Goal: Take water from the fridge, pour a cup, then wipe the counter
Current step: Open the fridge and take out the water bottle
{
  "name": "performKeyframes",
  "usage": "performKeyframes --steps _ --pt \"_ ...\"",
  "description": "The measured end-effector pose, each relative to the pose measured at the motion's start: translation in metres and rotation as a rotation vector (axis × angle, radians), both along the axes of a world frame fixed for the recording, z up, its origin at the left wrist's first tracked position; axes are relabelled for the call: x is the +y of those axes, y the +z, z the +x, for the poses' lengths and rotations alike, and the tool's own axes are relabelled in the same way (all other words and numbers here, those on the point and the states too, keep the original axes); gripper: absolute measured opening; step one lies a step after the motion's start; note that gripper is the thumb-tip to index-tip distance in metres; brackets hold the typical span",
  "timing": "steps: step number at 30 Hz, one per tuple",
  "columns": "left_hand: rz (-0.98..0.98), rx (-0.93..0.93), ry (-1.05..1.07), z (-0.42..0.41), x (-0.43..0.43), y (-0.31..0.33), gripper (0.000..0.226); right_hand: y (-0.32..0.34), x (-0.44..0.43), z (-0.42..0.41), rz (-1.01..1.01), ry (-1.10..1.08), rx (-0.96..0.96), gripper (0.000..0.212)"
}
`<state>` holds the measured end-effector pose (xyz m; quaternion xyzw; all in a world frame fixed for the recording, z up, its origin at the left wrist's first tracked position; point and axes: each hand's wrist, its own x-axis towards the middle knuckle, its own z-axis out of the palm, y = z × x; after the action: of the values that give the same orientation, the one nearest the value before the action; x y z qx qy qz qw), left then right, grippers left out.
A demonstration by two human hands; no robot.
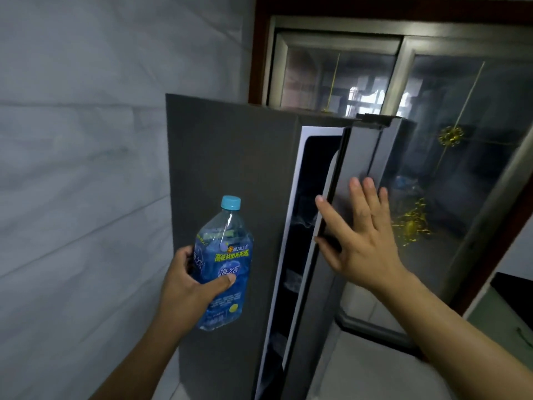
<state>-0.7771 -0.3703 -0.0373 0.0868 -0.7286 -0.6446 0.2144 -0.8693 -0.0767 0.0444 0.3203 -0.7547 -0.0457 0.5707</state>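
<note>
- Left hand [187, 280] wraps the water bottle [223, 265], thumb across the label, blue cap [230, 202] on; bottle is out of the fridge [230, 197], upright. Keep it clear of the gap.
- Fridge door [357, 180] is ajar, a narrow slot showing.
- Right hand [363, 238] is spread flat on the door, thumb at its edge. Push with the palm; pull the thumb off the seal before it shuts.

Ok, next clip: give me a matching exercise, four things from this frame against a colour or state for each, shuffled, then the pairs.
Things:
1. bottle cap
2. fridge door
3. left hand
4. right hand

States:
A. flat, open palm against a door
B. light blue
C. ajar, a narrow gap showing
D. wrapped around the water bottle

Pairs: 1-B, 2-C, 3-D, 4-A
</note>
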Motion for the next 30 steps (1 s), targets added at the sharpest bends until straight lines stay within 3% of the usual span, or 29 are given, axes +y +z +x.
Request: performKeyframes --steps 3,7,14,20,23,26,30 --pt "0.003 0.006 0.029 0.001 -0.01 -0.001 0.059 -0.013 -0.027 -0.017 -0.165 0.057 -0.015 0.083" --pt "0.005 0.009 0.038 0.002 -0.018 -0.002 0.058 -0.022 -0.069 -0.034 -0.422 0.143 -0.223 0.095" --pt "0.002 0.015 0.023 0.002 -0.016 -0.005 0.058 -0.023 -0.063 -0.033 -0.439 0.156 -0.32 0.089" --pt "0.03 0.027 -0.089 0.005 0.003 0.003 0.06 -0.017 -0.05 0.005 -0.392 0.096 -0.603 0.092" --pt "0.051 0.049 -0.181 0.009 0.024 0.009 0.059 -0.032 -0.03 0.039 -0.439 0.094 -0.762 0.082" --pt "0.07 0.066 -0.307 0.017 0.054 0.017 0.061 -0.061 -0.004 0.074 -0.536 0.071 -0.883 0.058" --pt "0.079 0.067 -0.47 0.028 0.106 0.02 0.066 -0.095 0.032 0.114 -0.919 0.079 -1.166 0.023"
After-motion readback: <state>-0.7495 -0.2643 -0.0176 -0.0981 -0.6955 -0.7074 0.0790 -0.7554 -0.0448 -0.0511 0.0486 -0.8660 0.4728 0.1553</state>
